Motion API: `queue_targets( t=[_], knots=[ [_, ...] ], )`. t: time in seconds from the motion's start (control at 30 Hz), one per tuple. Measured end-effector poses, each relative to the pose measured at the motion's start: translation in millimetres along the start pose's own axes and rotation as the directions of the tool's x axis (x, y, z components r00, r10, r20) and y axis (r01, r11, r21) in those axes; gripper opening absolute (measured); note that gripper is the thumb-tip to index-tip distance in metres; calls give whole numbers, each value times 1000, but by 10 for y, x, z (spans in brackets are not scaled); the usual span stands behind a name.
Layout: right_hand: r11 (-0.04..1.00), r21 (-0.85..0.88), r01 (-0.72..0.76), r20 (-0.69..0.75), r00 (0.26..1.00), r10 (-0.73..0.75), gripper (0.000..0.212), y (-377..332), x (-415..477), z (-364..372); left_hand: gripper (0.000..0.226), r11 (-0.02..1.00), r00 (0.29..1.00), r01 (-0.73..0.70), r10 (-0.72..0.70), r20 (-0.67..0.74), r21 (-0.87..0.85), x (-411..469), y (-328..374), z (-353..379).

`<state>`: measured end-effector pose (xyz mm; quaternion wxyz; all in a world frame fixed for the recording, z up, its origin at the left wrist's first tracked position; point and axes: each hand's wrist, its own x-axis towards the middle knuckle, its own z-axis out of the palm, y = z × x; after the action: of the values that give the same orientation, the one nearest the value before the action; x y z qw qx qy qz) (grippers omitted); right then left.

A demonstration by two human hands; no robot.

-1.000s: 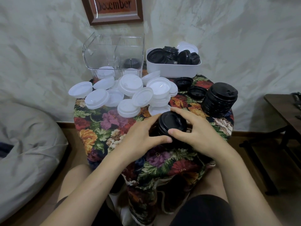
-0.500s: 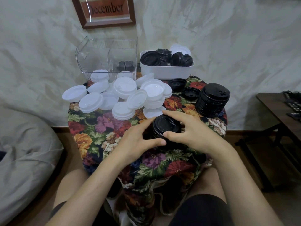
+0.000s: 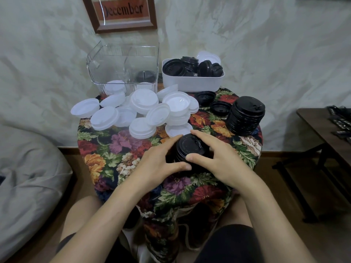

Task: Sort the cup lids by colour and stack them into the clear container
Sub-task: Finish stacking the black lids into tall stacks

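A small stack of black lids (image 3: 190, 148) stands on the floral table (image 3: 117, 149), near its front. My left hand (image 3: 157, 164) grips the stack's left side, thumb along the front. My right hand (image 3: 218, 158) holds its right side, thumb at the front rim and index finger curved over the far edge. Behind them lies a heap of white lids (image 3: 144, 112). A taller stack of black lids (image 3: 246, 115) stands at the right. The clear container (image 3: 123, 67) at the back left shows a few white lids and a dark lid through its walls.
A white tub (image 3: 191, 81) of loose black lids, with one white lid, sits at the back right. Two single black lids (image 3: 212, 103) lie in front of it. A grey beanbag (image 3: 28, 177) is at the left, a dark wooden table (image 3: 326, 128) at the right.
Both hands stay around the small black stack. The view has shifted slightly; the hands and stack sit about the same on the table.
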<state>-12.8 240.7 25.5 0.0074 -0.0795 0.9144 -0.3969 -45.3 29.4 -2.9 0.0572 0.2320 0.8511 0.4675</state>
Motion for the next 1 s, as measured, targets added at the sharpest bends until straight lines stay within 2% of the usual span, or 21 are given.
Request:
queue_targets(
  t=[0.1, 0.2, 0.37, 0.57, 0.67, 0.87, 0.93, 1.0],
  knots=[
    [1000, 13, 14, -77, 997, -13, 76, -13, -54, 69, 82, 1000, 1000, -15, 15, 9, 1, 1, -4, -7],
    [1000, 27, 16, -137, 991, -12, 76, -2, -88, 140, 79, 999, 999, -32, 32, 19, 7, -6, 9, -17],
    [984, 179, 14, -125, 992, 9, 68, 103, -173, 161, 76, 999, 999, -33, 33, 40, -4, 2, -1, -28],
    [959, 283, 28, -149, 989, 15, 69, 218, -222, 61, 76, 993, 999, -2, 7, 44, -116, 125, 22, 82],
    [956, 290, 39, -206, 978, 22, 68, 301, -193, -107, 76, 990, 999, 1, 4, 37, -139, 274, 151, 193],
    [964, 264, 27, -251, 967, 42, 63, 475, -249, -126, 77, 996, 993, 3, 8, 121, -93, 422, 208, 287],
    [967, 255, 23, -264, 963, 47, 64, 485, -257, -90, 74, 991, 995, 15, -2, 96, -136, 441, 250, 203],
    [967, 255, 12, -264, 963, 57, 65, 484, -253, -81, 57, 989, 1000, -13, 13, 0, -150, 499, 340, 109]
  ],
)
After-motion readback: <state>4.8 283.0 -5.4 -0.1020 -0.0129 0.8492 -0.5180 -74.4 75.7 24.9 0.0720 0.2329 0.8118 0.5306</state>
